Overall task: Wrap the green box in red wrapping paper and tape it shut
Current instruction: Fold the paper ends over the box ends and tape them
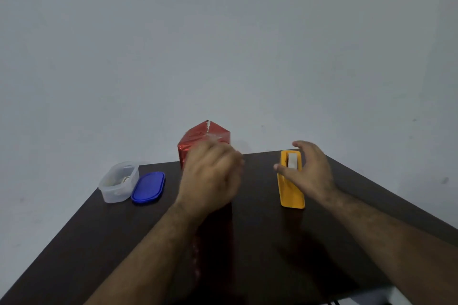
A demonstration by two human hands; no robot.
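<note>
**Hands at the wrapped box and the tape dispenser**

Head view. Our left hand (pixel 210 176) is raised in front of the red-wrapped box (pixel 205 138), its back toward the camera and motion-blurred; the fingers look curled, but we cannot tell whether they hold the box or anything else. Our right hand (pixel 307 171) is spread over the yellow tape dispenser (pixel 291 181), thumb on the dispenser's left side, fingers arched above its far end, not closed round it; contact by the thumb looks likely, grip not confirmed.

Red-wrapped box: upright near the far edge of the dark worktop (pixel 99 242), about midway along that edge. Top paper folded to a peak with a small white patch at the tip. Lower part hidden behind our left hand and wrist. No green showing.

Tape dispenser: lies right of the box, well apart from it, long axis running toward us; white roll of tape (pixel 292 160) seated at its far end.

Toward the far left corner: clear plastic container (pixel 119 182), open, pale contents too small to identify. Blue lid (pixel 148 187) lies flat just beside it on the right.
</note>
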